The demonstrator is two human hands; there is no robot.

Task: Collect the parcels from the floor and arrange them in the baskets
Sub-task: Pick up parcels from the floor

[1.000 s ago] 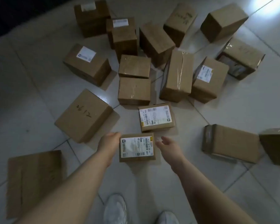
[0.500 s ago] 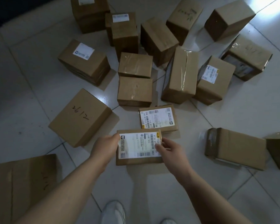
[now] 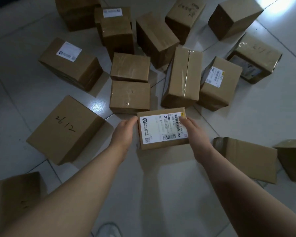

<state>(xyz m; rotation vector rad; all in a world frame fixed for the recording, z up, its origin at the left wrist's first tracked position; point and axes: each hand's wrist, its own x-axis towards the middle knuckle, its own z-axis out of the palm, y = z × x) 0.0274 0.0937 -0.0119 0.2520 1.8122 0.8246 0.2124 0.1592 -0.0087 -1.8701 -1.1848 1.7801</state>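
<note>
The labelled parcel [image 3: 162, 129] sits between both hands, apparently lifted off the floor [image 3: 161, 185] in the middle of the scatter, with its printed label facing up. The left hand [image 3: 125, 132] clasps its left end with the fingers curled onto the side. The right hand [image 3: 195, 134] grips the right end, with the thumb laid over the label's edge.

The hold is the first risk. Only the 2 short ends are pinched, and nothing visibly supports the parcel from below. If either hand eases off, it probably tips and drops onto the 2 taped boxes [image 3: 129, 96] just beyond it or onto the tiles.

The thumb rests on glossy label paper, which likely gives less grip than bare cardboard.

Footing is the second risk. The big box with handwriting [image 3: 65, 129] lies close on the left and a flat box [image 3: 246, 158] close on the right. The light is dim and a shoe [image 3: 108, 230] stands just behind, so a turn could clip a corner.

No basket is in view, so that turn is probably made partly blind.
</note>
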